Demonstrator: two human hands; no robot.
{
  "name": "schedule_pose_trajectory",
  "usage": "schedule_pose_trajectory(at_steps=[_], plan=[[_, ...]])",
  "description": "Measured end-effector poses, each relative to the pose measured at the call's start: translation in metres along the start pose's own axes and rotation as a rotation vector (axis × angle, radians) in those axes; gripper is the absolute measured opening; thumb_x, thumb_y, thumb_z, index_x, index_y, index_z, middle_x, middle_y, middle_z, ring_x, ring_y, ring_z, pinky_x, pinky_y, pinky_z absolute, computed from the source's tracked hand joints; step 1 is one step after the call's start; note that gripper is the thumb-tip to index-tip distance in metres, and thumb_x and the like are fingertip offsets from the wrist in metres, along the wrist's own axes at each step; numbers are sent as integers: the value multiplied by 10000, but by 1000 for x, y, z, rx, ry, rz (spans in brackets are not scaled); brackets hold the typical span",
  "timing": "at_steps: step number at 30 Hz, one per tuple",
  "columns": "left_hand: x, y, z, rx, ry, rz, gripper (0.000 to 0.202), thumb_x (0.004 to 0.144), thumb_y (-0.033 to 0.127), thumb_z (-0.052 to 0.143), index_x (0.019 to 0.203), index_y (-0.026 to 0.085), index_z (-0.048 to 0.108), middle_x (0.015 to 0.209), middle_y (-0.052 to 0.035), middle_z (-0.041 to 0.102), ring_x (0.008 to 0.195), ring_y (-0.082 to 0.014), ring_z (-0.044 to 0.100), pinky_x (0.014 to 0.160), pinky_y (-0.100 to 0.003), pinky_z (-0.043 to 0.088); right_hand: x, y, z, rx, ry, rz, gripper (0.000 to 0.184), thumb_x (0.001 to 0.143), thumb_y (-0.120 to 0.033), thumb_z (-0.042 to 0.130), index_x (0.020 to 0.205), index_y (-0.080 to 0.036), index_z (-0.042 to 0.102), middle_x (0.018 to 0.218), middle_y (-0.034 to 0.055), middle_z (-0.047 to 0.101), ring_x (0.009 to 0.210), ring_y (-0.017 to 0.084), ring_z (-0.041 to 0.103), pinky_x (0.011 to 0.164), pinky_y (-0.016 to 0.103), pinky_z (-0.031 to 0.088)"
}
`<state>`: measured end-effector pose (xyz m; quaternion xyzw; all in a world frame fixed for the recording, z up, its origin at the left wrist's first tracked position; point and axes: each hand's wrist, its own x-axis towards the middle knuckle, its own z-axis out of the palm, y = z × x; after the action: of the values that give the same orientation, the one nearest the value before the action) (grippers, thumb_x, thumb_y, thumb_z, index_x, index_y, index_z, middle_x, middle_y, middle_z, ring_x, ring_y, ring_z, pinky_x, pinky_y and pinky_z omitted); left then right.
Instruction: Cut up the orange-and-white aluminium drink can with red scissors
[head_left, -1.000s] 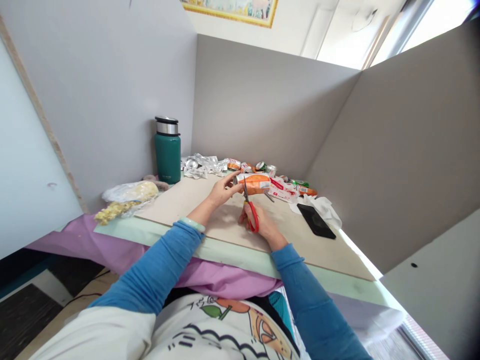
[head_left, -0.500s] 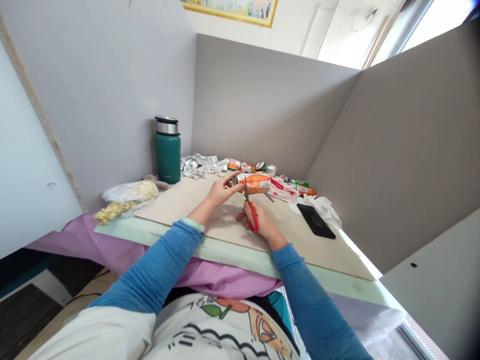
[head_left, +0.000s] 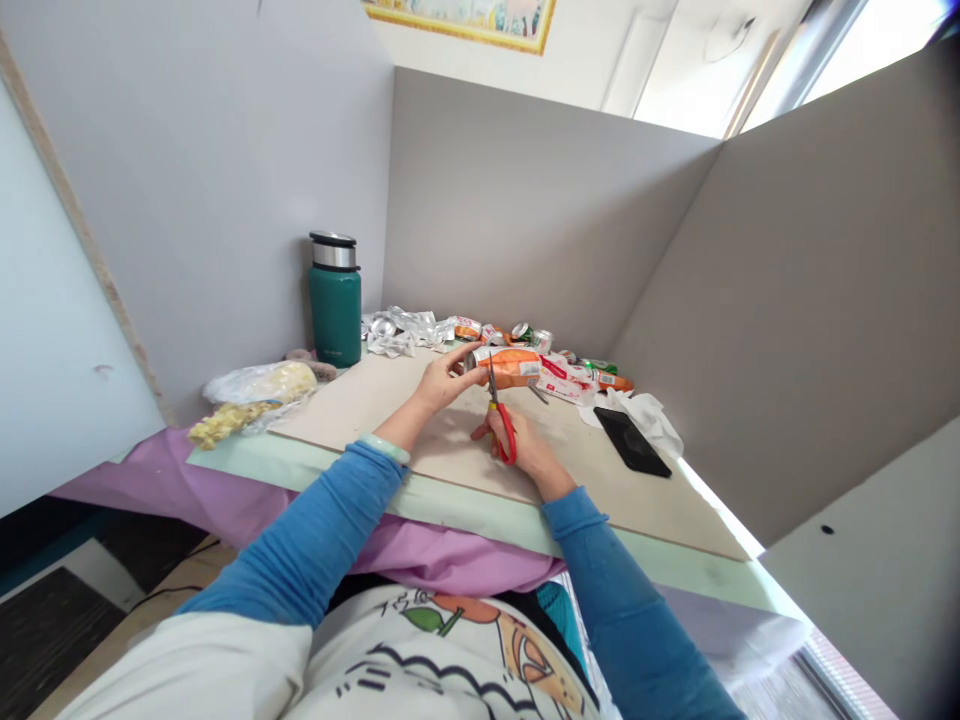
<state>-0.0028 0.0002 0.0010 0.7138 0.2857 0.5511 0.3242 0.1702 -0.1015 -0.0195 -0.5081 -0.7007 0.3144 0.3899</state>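
No text can be read, even on the orange can (head_left: 513, 369).

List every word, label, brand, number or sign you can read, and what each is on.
None reads clearly.
Orange can: pale printed panel, too small to read.
Green bottle: faint mark near the base, too small.
Red-and-white wrapper: print too blurred.
White shirt: dark marks beside the fruit drawing, perhaps lettering, unreadable.

Bright; window (head_left: 874, 52) upper right blown out; back panel (head_left: 540, 200) part-shadowed; edges stretched.
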Motion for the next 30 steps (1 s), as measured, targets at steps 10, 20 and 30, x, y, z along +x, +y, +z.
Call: schedule_pose_trajectory(at_steps=[10, 20, 30], plan=[[1, -3, 1, -12, -4, -5, 630, 798, 460, 738, 1378, 220, 681, 931, -19, 678, 727, -113, 541, 638, -223, 480, 1, 2, -1, -25, 2, -5, 543, 969, -738, 427, 913, -229, 608, 782, 64, 745, 535, 178, 612, 542, 321, 531], [0, -1, 0, -26, -32, 1, 639, 813, 443, 719, 1400, 200, 655, 912, -22, 678, 740, -121, 574, 645, -227, 489, 4, 6, 1, 10, 7, -5, 484, 983, -695, 428, 903, -247, 591, 816, 72, 771, 509, 175, 585, 505, 309, 495], [1, -1, 0, -51, -63, 9, 662, 824, 452, 707, 1415, 167, 620, 894, -30, 672, 765, -141, 614, 688, -257, 510, 4, 5, 1, 30, 2, -1, 455, 980, -678, 432, 892, -255, 574, 871, 74, 782, 517, 179, 582, 516, 328, 495]])
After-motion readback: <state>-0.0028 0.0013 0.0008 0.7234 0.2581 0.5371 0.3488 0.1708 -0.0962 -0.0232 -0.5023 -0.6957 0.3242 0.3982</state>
